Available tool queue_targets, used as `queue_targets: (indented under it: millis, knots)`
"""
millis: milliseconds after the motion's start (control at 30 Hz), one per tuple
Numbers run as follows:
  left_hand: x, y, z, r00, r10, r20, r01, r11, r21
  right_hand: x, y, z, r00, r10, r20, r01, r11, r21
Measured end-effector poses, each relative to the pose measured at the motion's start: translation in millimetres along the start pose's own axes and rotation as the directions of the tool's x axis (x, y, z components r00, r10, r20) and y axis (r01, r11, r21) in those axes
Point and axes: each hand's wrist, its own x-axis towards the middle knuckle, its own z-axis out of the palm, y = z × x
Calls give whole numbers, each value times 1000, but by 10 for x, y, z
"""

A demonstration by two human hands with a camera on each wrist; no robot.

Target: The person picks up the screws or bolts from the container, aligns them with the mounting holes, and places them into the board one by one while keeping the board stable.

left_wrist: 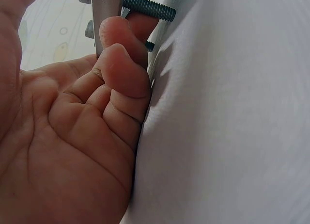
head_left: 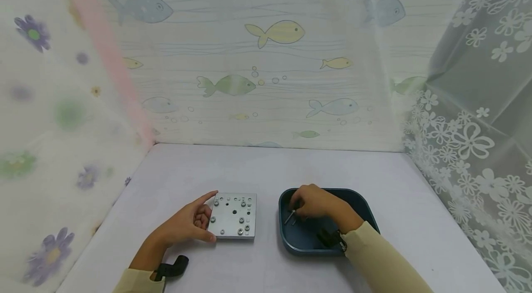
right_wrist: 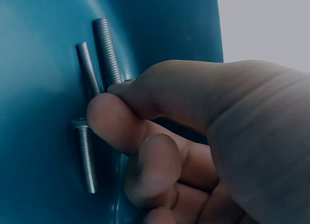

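Observation:
A square silver metal plate (head_left: 226, 219) with holes and several bolts set in it sits on the table. My left hand (head_left: 189, 224) grips its left side, thumb and index finger at the corners, the other fingers curled. A threaded bolt shank (left_wrist: 150, 8) sticks out below the plate beside the fingertips in the left wrist view. My right hand (head_left: 317, 201) reaches into a dark blue tray (head_left: 307, 252). Its thumb and index finger pinch a bolt (right_wrist: 107, 49), whose head is hidden. A thinner bolt (right_wrist: 89, 66) and a shorter one (right_wrist: 87, 158) lie close by.
The white table (head_left: 266, 168) runs back to a fish-print curtain (head_left: 274, 62). Flowered fabric (head_left: 83, 145) hangs at the left, and a lace sheet (head_left: 478, 145) at the right. Black straps with devices are on both wrists.

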Motion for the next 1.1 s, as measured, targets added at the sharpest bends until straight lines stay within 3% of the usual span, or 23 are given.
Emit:
queue_targets:
  millis: [400, 800, 1100]
  knots:
    - [8, -2, 3, 1000, 3, -2, -3, 1000, 9, -5, 30, 14, 1000, -6, -26, 4, 998, -70]
    - [11, -11, -1, 1000, 13, 6, -13, 1000, 0, -136, -57, -130, 993, -104, -55, 102, 994, -45]
    - [4, -7, -8, 1000, 17, 5, -17, 1000, 5, -201, -136, -229, 985, -133, -107, 133, 991, -11]
